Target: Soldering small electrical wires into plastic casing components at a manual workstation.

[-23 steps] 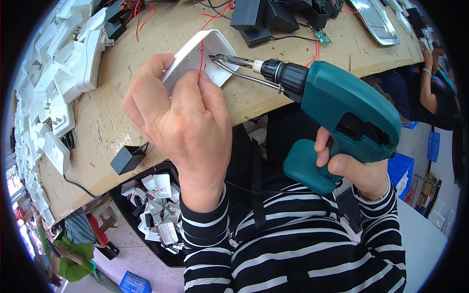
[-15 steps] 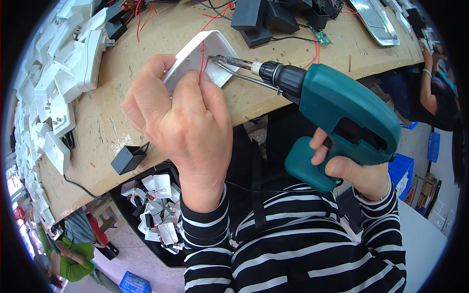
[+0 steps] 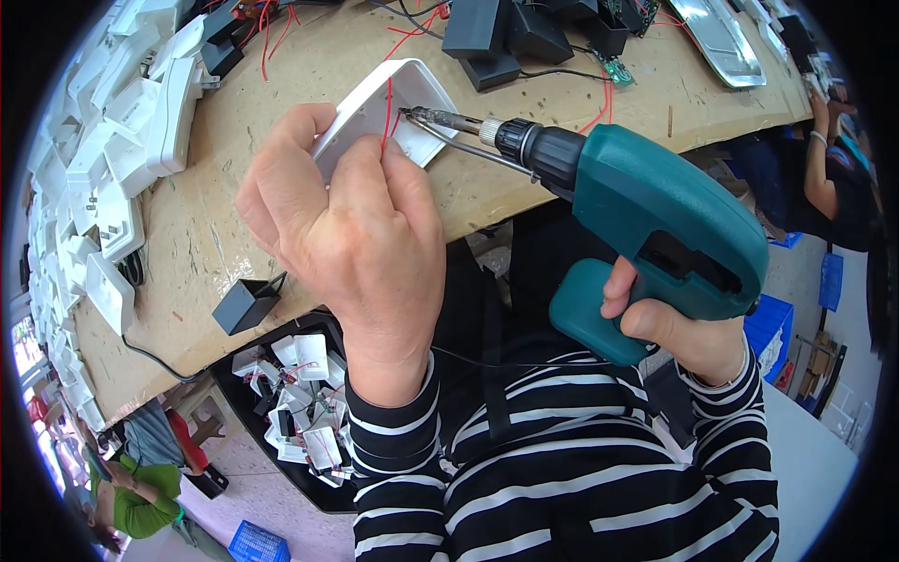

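Observation:
My left hand (image 3: 351,215) grips a white plastic housing (image 3: 421,89), tilted above the table with its hollow inside facing right. Thumb and finger of that hand pinch red wires (image 3: 389,103) inside it. My right hand (image 3: 674,323) is closed around the handle of a teal soldering gun (image 3: 665,197). Its dark tip (image 3: 440,119) and the thin metal tube beside it reach into the housing, by the end of a red wire. Whether the tip touches the wire or the housing wall, I cannot make out.
White housings (image 3: 122,131) are heaped on the left of the table (image 3: 524,103). Black boxes (image 3: 478,33) and a green circuit board (image 3: 618,71) lie at the back, near a metal tray (image 3: 721,42). One black box (image 3: 245,304) sits at the near edge, above a black bin (image 3: 272,450) of parts.
The soldering gun's body and my right hand have shifted very slightly; its tip stays inside the housing. My left hand and the housing hold still.

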The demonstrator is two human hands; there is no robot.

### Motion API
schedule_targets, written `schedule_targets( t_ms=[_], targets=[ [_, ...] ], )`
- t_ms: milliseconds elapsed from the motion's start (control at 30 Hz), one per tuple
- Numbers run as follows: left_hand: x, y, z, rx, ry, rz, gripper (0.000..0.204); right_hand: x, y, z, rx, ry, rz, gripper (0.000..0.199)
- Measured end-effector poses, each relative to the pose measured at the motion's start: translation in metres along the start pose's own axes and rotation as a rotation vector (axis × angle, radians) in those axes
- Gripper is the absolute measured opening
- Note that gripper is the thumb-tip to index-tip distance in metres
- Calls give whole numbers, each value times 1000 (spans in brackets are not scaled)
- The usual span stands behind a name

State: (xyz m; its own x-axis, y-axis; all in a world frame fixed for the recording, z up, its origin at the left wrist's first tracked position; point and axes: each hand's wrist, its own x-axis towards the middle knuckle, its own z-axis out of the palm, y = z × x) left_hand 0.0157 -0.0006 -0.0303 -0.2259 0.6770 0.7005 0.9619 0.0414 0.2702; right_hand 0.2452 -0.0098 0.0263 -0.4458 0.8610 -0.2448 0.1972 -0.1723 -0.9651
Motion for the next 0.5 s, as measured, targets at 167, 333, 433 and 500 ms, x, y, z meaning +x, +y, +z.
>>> schedule_targets(
  t_ms=[167, 333, 433, 500],
  targets=[
    [0, 0, 0, -5, 3, -3, 7, -2, -1, 2, 110, 19, 57, 62],
    [0, -1, 0, 3, 3, 8, 6, -3, -2, 0, 70, 12, 72, 67],
    [0, 0, 1, -3, 13, 6, 6, -5, -2, 1, 86, 21, 74, 70],
    [0, 0, 1, -4, 14, 7, 6, -5, -2, 1, 97, 31, 80, 71]
  ],
)
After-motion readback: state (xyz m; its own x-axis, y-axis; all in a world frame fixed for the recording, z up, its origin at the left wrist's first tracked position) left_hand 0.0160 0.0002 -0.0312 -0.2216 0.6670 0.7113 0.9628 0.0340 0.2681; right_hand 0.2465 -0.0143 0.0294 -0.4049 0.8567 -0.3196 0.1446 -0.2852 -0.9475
